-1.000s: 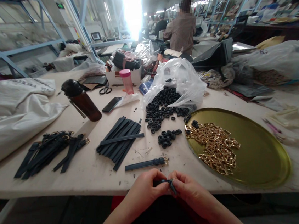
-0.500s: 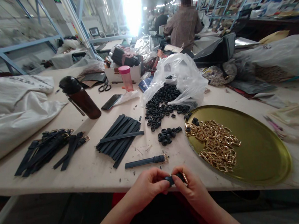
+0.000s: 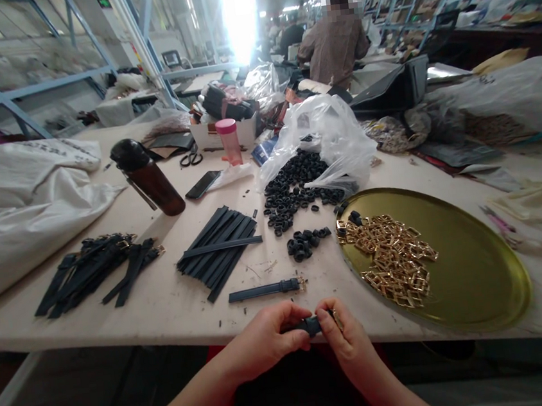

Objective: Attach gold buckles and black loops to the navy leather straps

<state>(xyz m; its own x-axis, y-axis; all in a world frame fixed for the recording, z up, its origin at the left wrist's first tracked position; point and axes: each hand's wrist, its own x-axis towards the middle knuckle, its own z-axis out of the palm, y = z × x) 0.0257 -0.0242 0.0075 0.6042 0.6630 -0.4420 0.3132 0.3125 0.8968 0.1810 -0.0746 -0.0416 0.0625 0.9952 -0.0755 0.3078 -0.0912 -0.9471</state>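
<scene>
At the table's near edge, my left hand (image 3: 276, 335) pinches a dark strap (image 3: 313, 325) between thumb and fingers. My right hand (image 3: 338, 330) is closed on the same strap at its buckle end; a bit of gold buckle (image 3: 336, 317) shows between its fingers. Just beyond lies a strap with a gold buckle and loop (image 3: 266, 289). Farther off is a stack of plain dark straps (image 3: 218, 250). Small black loops (image 3: 302, 246) sit in a little heap in front of a larger pile. Several gold buckles (image 3: 397, 257) lie on a round gold tray (image 3: 474, 252).
Buckled straps (image 3: 89, 270) are heaped at the left, near a white sack (image 3: 24, 203). Behind stand a dark bottle (image 3: 150, 180), a phone (image 3: 202, 185), scissors (image 3: 191, 158), a pink-lidded cup (image 3: 230, 144) and a clear plastic bag (image 3: 326, 132). A person (image 3: 336, 44) is in the background.
My hands have moved slightly apart, and more of the dark strap shows between them. The right hand has shifted a little to the right. The table items stay put.
</scene>
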